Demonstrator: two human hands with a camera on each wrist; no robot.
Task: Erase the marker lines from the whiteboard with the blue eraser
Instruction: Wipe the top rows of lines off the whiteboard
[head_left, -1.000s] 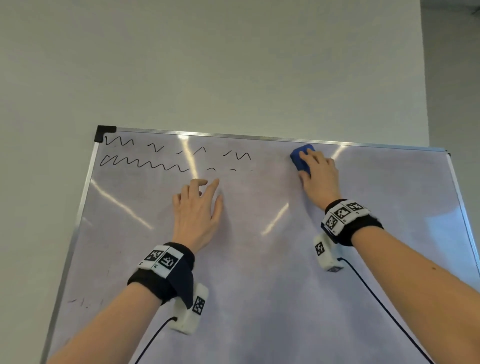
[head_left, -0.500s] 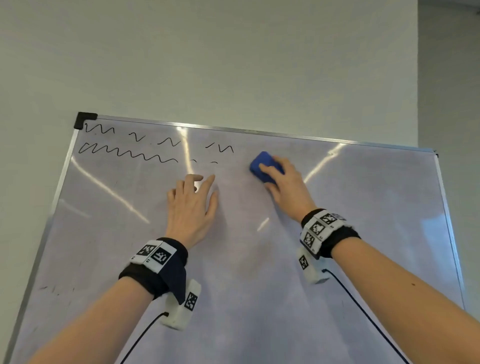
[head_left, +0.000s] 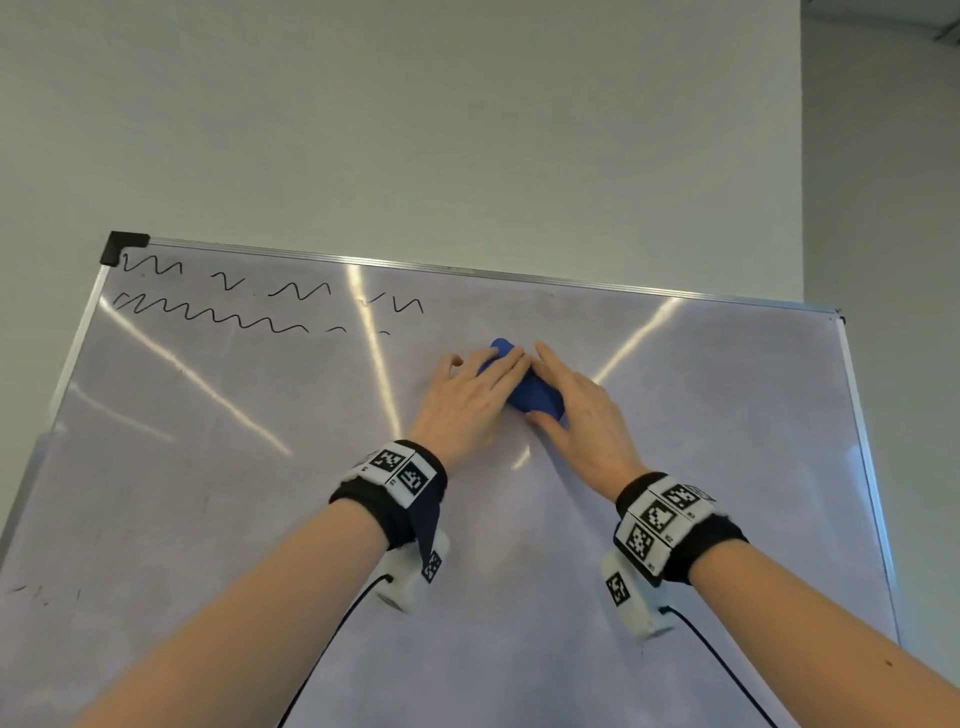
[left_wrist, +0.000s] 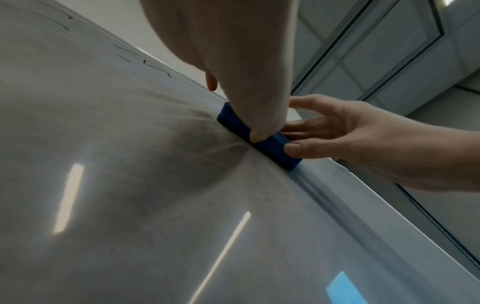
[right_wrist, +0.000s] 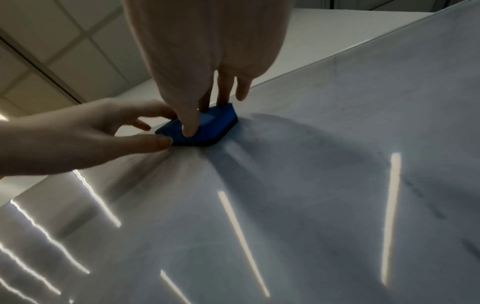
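Head view, both hands' fingers (head_left: 506, 364) gripping half-hidden blue eraser (head_left: 537, 397) on whiteboard (head_left: 208, 467).

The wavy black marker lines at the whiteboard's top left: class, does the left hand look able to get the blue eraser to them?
Probably yes. The left hand already touches the blue eraser, and bare board lies between it and the wavy black marker lines.

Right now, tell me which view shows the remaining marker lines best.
The head view: the marker lines lie clear across the whiteboard's upper left. The left wrist view catches only a few faint strokes near the top edge; the right wrist view shows none.
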